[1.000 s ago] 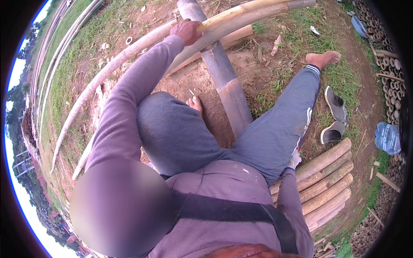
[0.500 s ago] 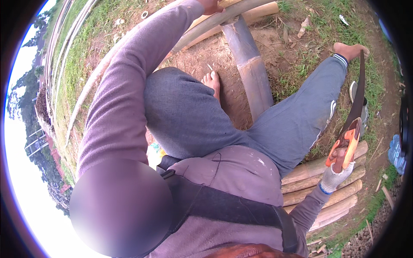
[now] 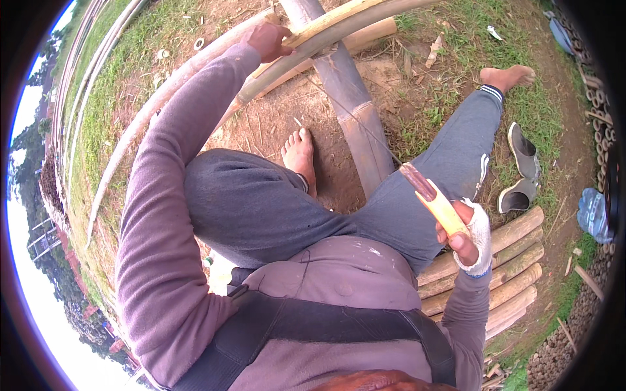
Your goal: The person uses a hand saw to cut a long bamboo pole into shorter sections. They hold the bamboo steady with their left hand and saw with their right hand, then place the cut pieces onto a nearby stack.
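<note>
1. Left of the beam [image 3: 362, 130], a long pole [image 3: 186, 75] slants away beyond the arm, its near end by the hand.
2. The left hand [image 3: 267, 42], just left of the beam, curls its fingers onto the edge of the cross pole [image 3: 345, 26], likely to steady it. Their undersides are hidden; I cannot tell how far they wrap.
3. The cross pole lies over the beam, which probably props it off the soil.
4. The left foot [image 3: 300, 153] stands left of the beam and the right leg [image 3: 450, 146] stretches out right of it, presumably for a braced seat.
5. Right of the beam, the right hand [image 3: 471, 238] is closed around the handle of the saw [image 3: 442, 208]; its glove [image 3: 481, 238] leaves fingertips bare, perhaps for feel. The thin, edge-on blade angles over the beam toward the cross pole; whether they touch, I cannot tell.
6. Farther right of the beam, logs [image 3: 518, 287] lie side by side, apparently as a bench. Sandals [image 3: 521, 150] sit beyond the right leg.
</note>
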Demonstrator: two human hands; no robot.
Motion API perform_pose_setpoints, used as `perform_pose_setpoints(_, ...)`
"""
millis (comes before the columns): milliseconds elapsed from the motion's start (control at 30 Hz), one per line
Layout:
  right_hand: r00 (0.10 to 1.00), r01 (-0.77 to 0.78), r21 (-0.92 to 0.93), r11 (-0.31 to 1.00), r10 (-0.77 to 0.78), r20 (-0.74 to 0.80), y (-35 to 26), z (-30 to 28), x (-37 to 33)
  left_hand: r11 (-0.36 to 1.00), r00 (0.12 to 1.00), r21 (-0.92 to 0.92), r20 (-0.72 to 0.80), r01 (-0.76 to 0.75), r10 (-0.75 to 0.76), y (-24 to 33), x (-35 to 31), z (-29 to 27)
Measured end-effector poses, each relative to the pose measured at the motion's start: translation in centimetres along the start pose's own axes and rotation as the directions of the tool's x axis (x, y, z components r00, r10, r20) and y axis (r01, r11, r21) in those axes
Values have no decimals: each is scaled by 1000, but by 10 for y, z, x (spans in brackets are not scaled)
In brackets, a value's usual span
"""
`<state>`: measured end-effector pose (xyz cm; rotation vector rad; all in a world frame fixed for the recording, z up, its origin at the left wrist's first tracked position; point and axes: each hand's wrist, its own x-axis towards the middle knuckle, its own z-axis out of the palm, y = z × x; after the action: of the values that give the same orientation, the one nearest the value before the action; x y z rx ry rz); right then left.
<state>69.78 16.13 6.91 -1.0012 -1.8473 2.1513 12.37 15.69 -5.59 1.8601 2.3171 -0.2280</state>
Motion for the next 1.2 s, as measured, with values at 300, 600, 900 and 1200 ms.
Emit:
perform_pose_setpoints(300, 909, 278, -122, 953, -220, 354, 20, 98, 104, 993, 992, 114, 116, 44, -57, 2, 28, 1)
perform_pose_setpoints(600, 902, 311, -50, 949, -278, 331, 18, 180, 160, 998, 998, 35, 44, 51, -52, 30, 33, -4)
perform_pose_setpoints(900, 835, 424, -58, 904, -365, 411, 59, 199, 169, 991, 992, -50, 31, 126, -124, 16, 14, 16)
perform_pose_setpoints(1200, 813, 496, -97, 863, -422, 402, 68, 205, 176, 992, 995, -87, 55, 88, -83, 17, 13, -7)
